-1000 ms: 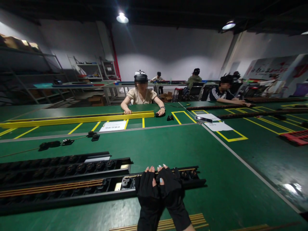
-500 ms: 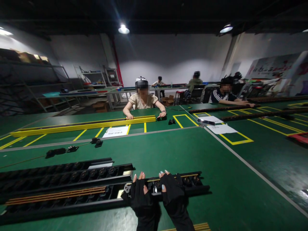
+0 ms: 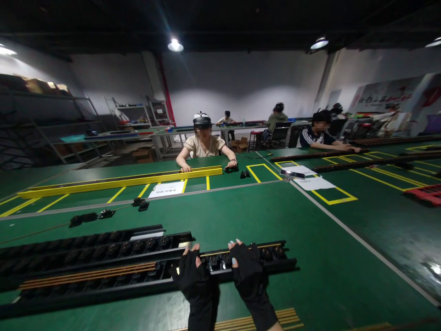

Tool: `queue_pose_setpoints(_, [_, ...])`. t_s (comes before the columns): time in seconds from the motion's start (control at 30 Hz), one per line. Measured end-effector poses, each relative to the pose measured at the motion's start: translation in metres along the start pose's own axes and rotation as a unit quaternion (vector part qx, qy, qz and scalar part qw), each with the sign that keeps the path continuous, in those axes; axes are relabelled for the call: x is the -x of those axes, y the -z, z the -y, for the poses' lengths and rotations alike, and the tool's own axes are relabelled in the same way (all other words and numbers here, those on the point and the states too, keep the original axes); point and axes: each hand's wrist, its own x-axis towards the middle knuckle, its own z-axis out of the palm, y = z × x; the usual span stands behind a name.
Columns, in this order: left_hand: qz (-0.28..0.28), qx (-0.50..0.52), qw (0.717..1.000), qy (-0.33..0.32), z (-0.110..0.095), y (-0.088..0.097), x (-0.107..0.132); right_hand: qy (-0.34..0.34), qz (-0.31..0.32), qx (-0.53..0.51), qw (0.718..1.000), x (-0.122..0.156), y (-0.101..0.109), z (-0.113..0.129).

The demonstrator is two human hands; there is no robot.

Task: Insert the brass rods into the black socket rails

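A black rail (image 3: 280, 264), with a row of black parts and a thin brass strip inside, lies across the table in front of me. My left hand (image 3: 193, 271), in a black fingerless glove, rests over it near its left stretch, fingers stretched toward the far edge. To its right my right hand (image 3: 246, 264), gloved alike, lies on the same rail, its fingers extended and its thumb apart. Between the hands, several parts in the rail show, some with shiny faces. What lies under both palms is hidden.
Copper-coloured rods (image 3: 89, 275) lie on a rail at left, beside more part-filled rails (image 3: 103, 248). Brass rods (image 3: 289, 317) lie at the near edge. Small black parts on a cord (image 3: 84, 219) sit farther off. Across the table, a co-worker (image 3: 203, 142) touches a yellow rail (image 3: 138, 179).
My left hand has slid left along the rail, widening the gap between my hands. My right hand stays at about the same spot on the rail. The view has shifted slightly.
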Motion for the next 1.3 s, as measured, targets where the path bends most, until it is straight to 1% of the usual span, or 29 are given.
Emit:
queue_pose_setpoints(0.1, [-0.009, -0.01, 1.0, 0.024, 0.002, 0.001, -0.001, -0.018, -0.019, -0.015, 1.0, -0.002, 0.001, 0.003])
queue_pose_setpoints(0.2, [-0.024, -0.024, 0.996, 0.083, 0.001, 0.003, -0.002, -0.025, -0.021, -0.018, 0.999, -0.005, 0.003, 0.006])
queue_pose_setpoints(0.27, [-0.02, -0.019, 0.992, 0.12, 0.001, 0.005, -0.004, -0.025, -0.014, -0.017, 0.999, -0.006, 0.004, 0.007])
queue_pose_setpoints(0.37, [-0.009, 0.009, 0.988, 0.155, 0.0, 0.007, -0.007, -0.04, -0.023, -0.021, 0.999, -0.008, 0.004, 0.009])
queue_pose_setpoints(0.57, [-0.04, 0.035, 0.977, 0.209, 0.002, 0.01, -0.012, -0.052, -0.027, -0.029, 0.998, -0.009, 0.004, 0.012])
queue_pose_setpoints(0.77, [-0.012, 0.019, 0.975, 0.222, 0.007, 0.008, -0.01, -0.048, -0.017, -0.023, 0.998, -0.006, 0.003, 0.01])
queue_pose_setpoints(0.83, [-0.02, 0.011, 0.978, 0.209, 0.007, 0.008, -0.009, -0.051, -0.014, -0.023, 0.998, -0.004, 0.002, 0.009])
queue_pose_setpoints(0.87, [-0.028, 0.007, 0.981, 0.19, 0.006, 0.008, -0.008, -0.052, -0.013, -0.023, 0.998, -0.004, 0.002, 0.009])
queue_pose_setpoints(0.93, [-0.03, 0.011, 0.992, 0.124, -0.001, 0.007, -0.006, -0.053, -0.013, -0.023, 0.998, -0.003, 0.001, 0.009])
queue_pose_setpoints(1.0, [-0.001, 0.036, 0.999, 0.037, -0.01, 0.006, -0.003, -0.053, -0.01, -0.02, 0.998, -0.002, 0.001, 0.009])
queue_pose_setpoints(1.07, [0.035, 0.059, 0.997, -0.025, -0.02, 0.004, 0.001, -0.053, -0.005, -0.018, 0.998, -0.002, 0.0, 0.009])
queue_pose_setpoints(1.13, [0.048, 0.057, 0.996, -0.043, -0.026, 0.001, 0.005, -0.047, -0.001, -0.016, 0.999, -0.002, 0.0, 0.007])
queue_pose_setpoints(1.3, [0.04, 0.041, 0.997, -0.044, -0.029, -0.001, 0.006, -0.016, 0.023, 0.008, 1.0, 0.001, 0.001, 0.002])
